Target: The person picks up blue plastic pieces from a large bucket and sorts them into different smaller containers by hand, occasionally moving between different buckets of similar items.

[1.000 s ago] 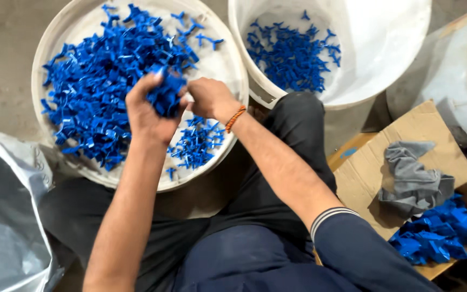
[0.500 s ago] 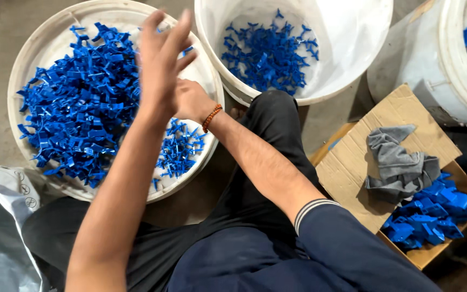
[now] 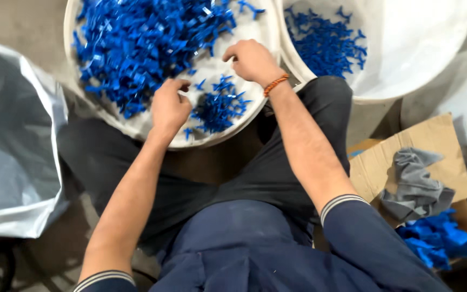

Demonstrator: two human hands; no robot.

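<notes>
While both fists sit curled inside the white tub (image 3: 85,108) on my lap, my left hand (image 3: 169,108) and right hand (image 3: 251,59) pinch at loose blue plastic clips (image 3: 218,108), grip contents hidden, big heap (image 3: 141,43) pushed aside.

The floor (image 3: 22,21) carries two white tubs (image 3: 136,127), a plastic bag (image 3: 12,162) and cardboard (image 3: 433,157).

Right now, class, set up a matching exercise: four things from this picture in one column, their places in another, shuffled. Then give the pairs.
Things:
1. left hand
2. grey cloth
3. silver plastic bag
4. orange wrist band

Places:
A. on the cardboard
B. on the right wrist
C. far left, on the floor
D. in the white tub, by the small blue pile

Pairs: 1-D, 2-A, 3-C, 4-B
</notes>
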